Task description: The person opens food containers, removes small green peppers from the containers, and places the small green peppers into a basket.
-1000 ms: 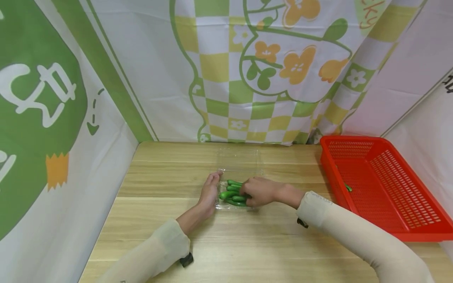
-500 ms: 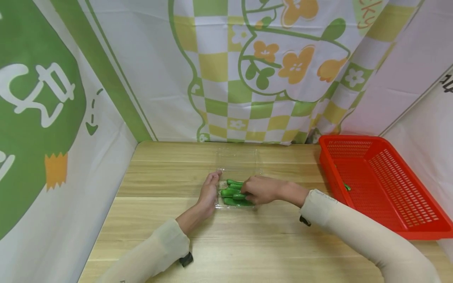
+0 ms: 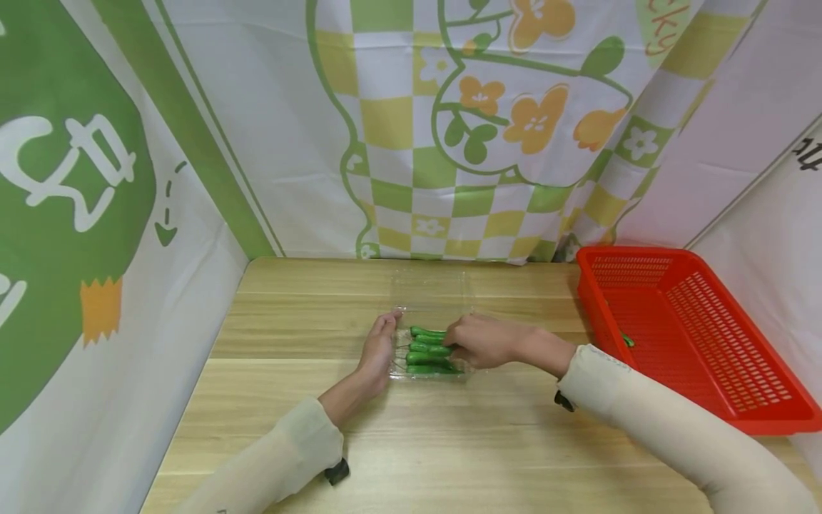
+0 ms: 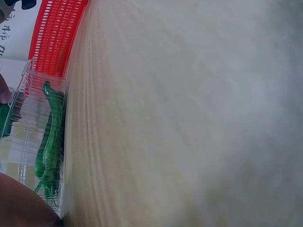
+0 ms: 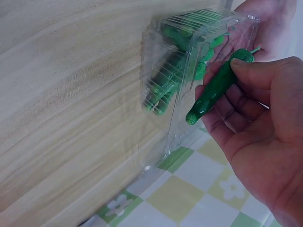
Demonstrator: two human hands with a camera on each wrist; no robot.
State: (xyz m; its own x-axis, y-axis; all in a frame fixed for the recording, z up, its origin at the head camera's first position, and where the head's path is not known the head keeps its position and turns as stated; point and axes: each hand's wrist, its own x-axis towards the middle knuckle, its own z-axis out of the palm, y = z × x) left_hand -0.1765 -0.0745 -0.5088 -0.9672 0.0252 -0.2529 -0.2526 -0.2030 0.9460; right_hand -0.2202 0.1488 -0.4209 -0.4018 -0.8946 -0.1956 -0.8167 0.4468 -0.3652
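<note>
A clear plastic clamshell box lies with its lid folded back. Several green chili peppers lie side by side in its near half. Along the box's left side, my left hand touches the wall with its fingers fairly straight. My right hand is over the right end of the peppers. In the right wrist view, its thumb and fingers pinch one green chili pepper by the box's open side. More peppers show through the ribbed wall in the left wrist view.
A red plastic basket stands to the right on the wooden table. Something green lies inside it near its left wall. Printed cloth hangs behind the table.
The peppers in the box have gone from a loose heap to lying more parallel. My right hand has shifted slightly right; the left hand has stayed at the box's side.
</note>
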